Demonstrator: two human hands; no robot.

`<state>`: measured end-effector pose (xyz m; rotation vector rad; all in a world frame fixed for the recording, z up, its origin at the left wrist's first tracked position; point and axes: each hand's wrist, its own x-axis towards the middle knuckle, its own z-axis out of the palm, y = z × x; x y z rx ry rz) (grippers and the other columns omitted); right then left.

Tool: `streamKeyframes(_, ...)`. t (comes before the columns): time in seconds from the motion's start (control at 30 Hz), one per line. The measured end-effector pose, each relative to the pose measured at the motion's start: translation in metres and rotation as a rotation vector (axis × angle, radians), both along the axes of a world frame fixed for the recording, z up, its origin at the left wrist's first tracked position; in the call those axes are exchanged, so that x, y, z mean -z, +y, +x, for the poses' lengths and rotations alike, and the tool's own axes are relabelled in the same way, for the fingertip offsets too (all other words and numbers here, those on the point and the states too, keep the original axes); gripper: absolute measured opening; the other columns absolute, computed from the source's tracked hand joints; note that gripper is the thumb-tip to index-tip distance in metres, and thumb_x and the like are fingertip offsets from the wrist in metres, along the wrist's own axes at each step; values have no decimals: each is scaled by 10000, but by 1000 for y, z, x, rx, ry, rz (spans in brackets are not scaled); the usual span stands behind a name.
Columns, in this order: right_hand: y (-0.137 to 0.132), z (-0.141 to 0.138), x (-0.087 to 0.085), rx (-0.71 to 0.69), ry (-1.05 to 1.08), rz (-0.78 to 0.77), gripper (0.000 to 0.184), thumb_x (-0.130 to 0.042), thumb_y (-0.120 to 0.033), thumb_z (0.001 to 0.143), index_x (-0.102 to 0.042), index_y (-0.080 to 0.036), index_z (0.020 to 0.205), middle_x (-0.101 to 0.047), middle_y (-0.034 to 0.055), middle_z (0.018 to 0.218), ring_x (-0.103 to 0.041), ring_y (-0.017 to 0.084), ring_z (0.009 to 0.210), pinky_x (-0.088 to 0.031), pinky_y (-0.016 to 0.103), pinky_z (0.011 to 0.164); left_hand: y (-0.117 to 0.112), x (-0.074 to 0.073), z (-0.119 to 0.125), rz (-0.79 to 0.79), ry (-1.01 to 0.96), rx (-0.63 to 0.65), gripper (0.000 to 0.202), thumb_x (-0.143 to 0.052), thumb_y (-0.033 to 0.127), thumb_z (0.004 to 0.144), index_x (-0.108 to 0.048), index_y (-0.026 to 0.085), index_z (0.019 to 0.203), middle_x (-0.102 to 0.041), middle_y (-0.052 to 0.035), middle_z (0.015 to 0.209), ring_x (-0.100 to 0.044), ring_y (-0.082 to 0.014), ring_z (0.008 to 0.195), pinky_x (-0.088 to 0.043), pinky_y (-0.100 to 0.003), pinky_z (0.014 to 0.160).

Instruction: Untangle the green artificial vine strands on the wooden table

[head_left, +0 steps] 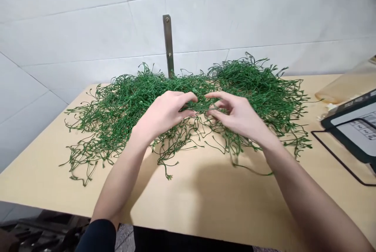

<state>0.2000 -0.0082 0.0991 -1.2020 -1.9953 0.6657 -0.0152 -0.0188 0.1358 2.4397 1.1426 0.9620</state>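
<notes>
Thin green artificial plant stems with small forked tips lie tangled in a wide heap across the wooden table. A second, denser bunch of green stems sits to the right, joined to the first by loose strands. My left hand is over the heap's middle, its thumb and forefinger apart. Opposite it, my right hand reaches in with its forefinger stretched and the thumb apart from it, the other fingers partly curled. Strands lie around and behind both sets of fingertips; nothing firmly gripped shows in either hand.
The table meets a white tiled wall. A metal bracket rises on the wall behind the heap. At right stand a dark device with a white label, a black wire frame and a translucent plastic bag.
</notes>
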Motion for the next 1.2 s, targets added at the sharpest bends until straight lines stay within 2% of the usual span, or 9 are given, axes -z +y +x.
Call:
streamKeyframes(0.13, 4, 13, -4, -51, -70, -17, 347, -758, -510, 696, -683, -212, 858, -446, -46, 566, -383, 112, 497, -299, 275, 478, 5, -2, -24, -36, 27, -69, 80, -766, 190, 684, -691, 209, 706, -613, -1, 626, -500, -128, 542, -385, -271, 641)
streamKeyframes(0.23, 5, 27, -12, -67, -211, -9, 393, -736, -612, 668, -658, -229, 706, -286, -59, 523, -273, 108, 475, -208, 282, 475, 8, -3, -32, 4, 112, -66, 284, -742, 356, 746, -593, 186, 574, -459, 33, 506, -362, -90, 474, -329, -256, 586)
streamKeyframes(0.4, 8, 49, -17, 136, -327, 206, 514, -639, -733, 675, -584, -229, 587, -408, -12, 558, -341, 132, 512, -239, 295, 512, 11, -6, -33, 121, 264, -163, 536, -649, 566, 787, -425, 171, 502, -322, 61, 475, -262, -81, 490, -233, -247, 545)
streamKeyframes(0.53, 18, 68, -11, 383, -570, 413, 555, -554, -733, 751, -499, -216, 557, -504, 40, 653, -423, 168, 593, -238, 306, 531, 12, -7, -35, 116, 309, -232, 512, -633, 603, 779, -495, 179, 529, -305, 75, 424, -253, -83, 458, -224, -249, 543)
streamKeyframes(0.73, 30, 100, -9, 605, -509, 162, 536, -573, -693, 750, -488, -231, 492, -527, 64, 610, -466, 205, 620, -342, 359, 614, 12, -12, -45, 273, 209, -367, 552, -547, 415, 899, -375, 167, 436, -272, 55, 435, -223, -83, 463, -221, -262, 531)
streamKeyframes(0.87, 30, 94, -11, 454, -378, 265, 483, -604, -597, 788, -473, -242, 489, -529, 52, 590, -505, 208, 632, -382, 384, 679, 9, -10, -33, 235, 99, -251, 431, -553, 375, 903, -528, 163, 530, -436, 43, 487, -330, -78, 480, -295, -250, 531)
streamKeyframes(1.0, 14, 54, -19, 160, -308, 426, 403, -580, -459, 875, -493, -227, 557, -608, 45, 706, -549, 212, 731, -417, 369, 712, 4, 3, -3, 185, -11, -56, 245, -588, 394, 886, -662, 174, 968, -679, -39, 908, -592, -137, 822, -468, -271, 771)
streamKeyframes(1.13, -14, 10, -29, -168, -326, 433, 293, -453, -282, 966, -544, -207, 698, -605, 36, 731, -559, 195, 791, -427, 349, 762, 0, 19, 20, 148, -78, 103, 759, -728, 518, 741, -432, 228, 1377, -445, -146, 1429, -428, -271, 1311, -423, -394, 1032)
streamKeyframes(1.2, -24, -2, -31, -276, -357, 407, 276, -428, -229, 974, -530, -198, 719, -575, 17, 701, -551, 168, 738, -426, 323, 741, 0, 24, 24, 102, -32, 199, 637, -679, 459, 809, -446, 218, 1351, -497, -137, 1384, -477, -253, 1267, -426, -378, 1027)
